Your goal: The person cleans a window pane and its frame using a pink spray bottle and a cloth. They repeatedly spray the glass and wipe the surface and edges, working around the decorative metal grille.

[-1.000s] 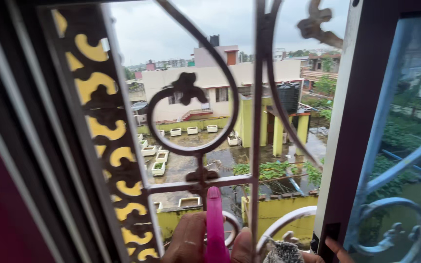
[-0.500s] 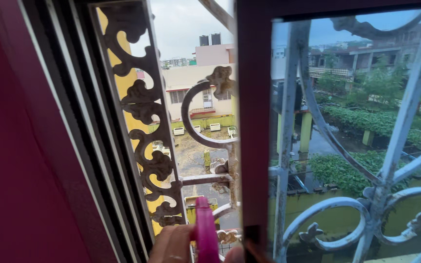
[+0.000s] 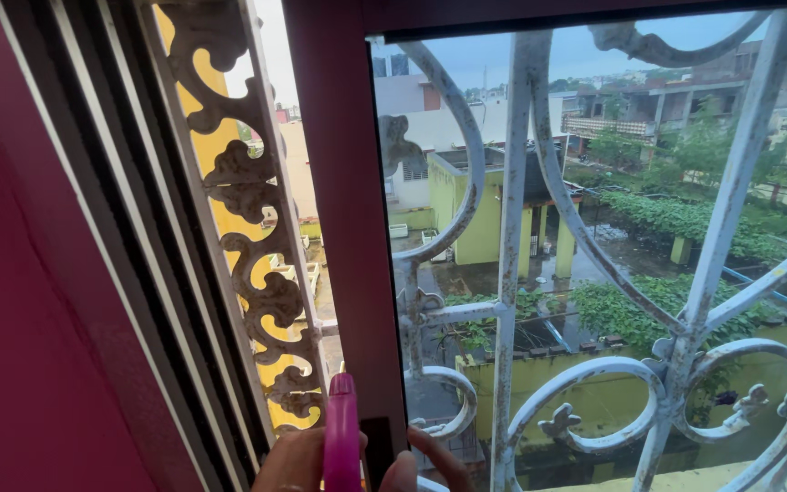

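A maroon wall (image 3: pixel 38 346) stands at left, beside a dark window frame (image 3: pixel 129 228). A maroon sash (image 3: pixel 339 200) holds glass (image 3: pixel 612 137) before a white scrolled grille (image 3: pixel 512 273). Outside: yellow buildings (image 3: pixel 485 210), greenery (image 3: pixel 649 310), grey overcast sky

No packages, labels, signs or screens appear in this view; it shows only a window and the rooftops beyond it.
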